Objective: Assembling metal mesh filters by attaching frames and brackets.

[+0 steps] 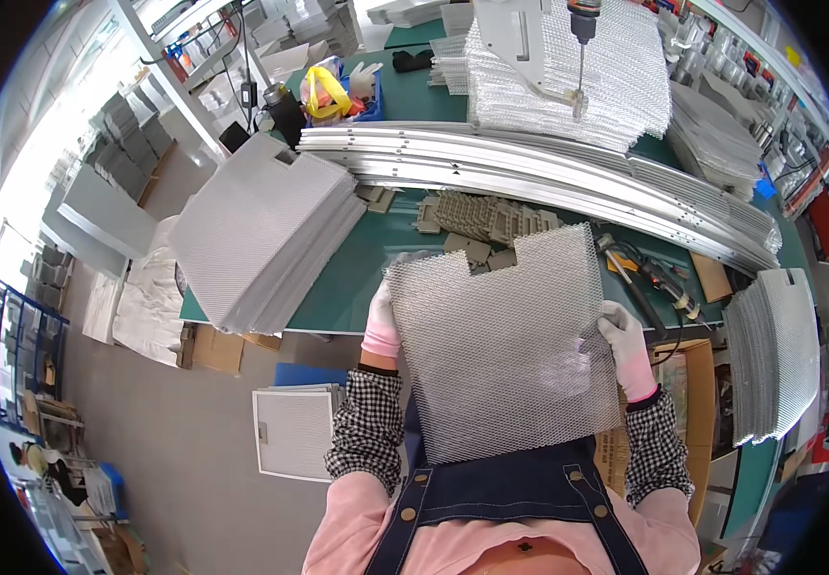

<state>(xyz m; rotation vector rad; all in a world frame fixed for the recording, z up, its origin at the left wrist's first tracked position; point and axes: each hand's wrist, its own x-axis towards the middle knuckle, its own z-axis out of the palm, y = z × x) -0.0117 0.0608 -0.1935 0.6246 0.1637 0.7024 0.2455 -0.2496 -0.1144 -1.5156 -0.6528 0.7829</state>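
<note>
A square sheet of silver metal mesh (502,345) with a notch cut in its top edge is held flat in front of my chest. My left hand (382,321), in a white and pink glove, grips its left edge. On the opposite edge my right hand (625,347), gloved the same way, holds the sheet. The sheet hides most of my fingers and the near edge of the green table (376,259). A pile of small grey plastic clips (484,222) lies on the table just beyond the sheet.
A tall stack of mesh sheets (263,230) sits at the table's left. Long curved aluminium strips (529,172) cross the table. More mesh stacks (567,77) stand behind, with a hanging screwdriver (582,48). A hammer (630,273) and another mesh stack (776,350) are to the right. A framed filter (295,431) lies on the floor.
</note>
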